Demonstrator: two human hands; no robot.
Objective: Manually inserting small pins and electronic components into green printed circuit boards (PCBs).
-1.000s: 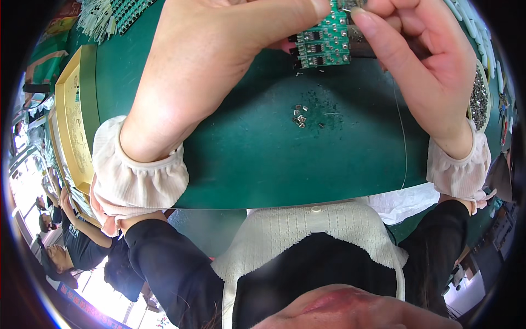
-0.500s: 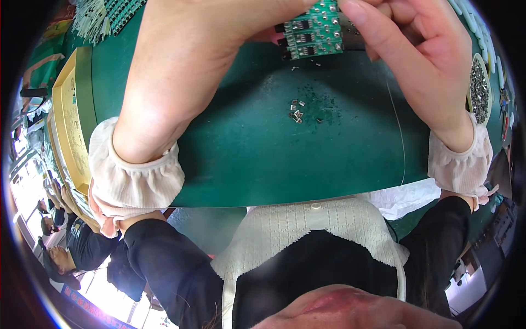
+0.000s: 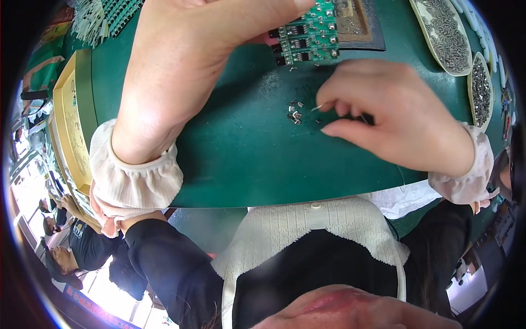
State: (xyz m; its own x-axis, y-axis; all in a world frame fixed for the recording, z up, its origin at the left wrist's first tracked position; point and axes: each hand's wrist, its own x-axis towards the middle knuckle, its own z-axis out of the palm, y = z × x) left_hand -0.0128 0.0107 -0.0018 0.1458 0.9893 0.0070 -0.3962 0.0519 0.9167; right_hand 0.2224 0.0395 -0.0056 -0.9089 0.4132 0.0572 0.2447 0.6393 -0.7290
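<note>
From my head view, my left hand [image 3: 189, 38] pinches the green circuit board [image 3: 323, 41] above the table [image 3: 257, 170]. My right hand [image 3: 389, 112], thumb and forefinger apart, holds thin wire [image 3: 316, 108] beside loose metal bits [image 3: 296, 116]. Rightward, the large dish [image 3: 456, 73] and small dish [image 3: 470, 88] hold little metal parts; the dark tray [image 3: 377, 45] holds a brown pad [image 3: 350, 27].

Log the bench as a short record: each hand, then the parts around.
left hand: gripping green circuit boards
right hand: partly curled, just right of loose metal pieces; blurred, grip unclear
loose pieces: small cluster on green tabletop
far right: two dishes of metal parts
upper left: more green boards, pale wires
</note>
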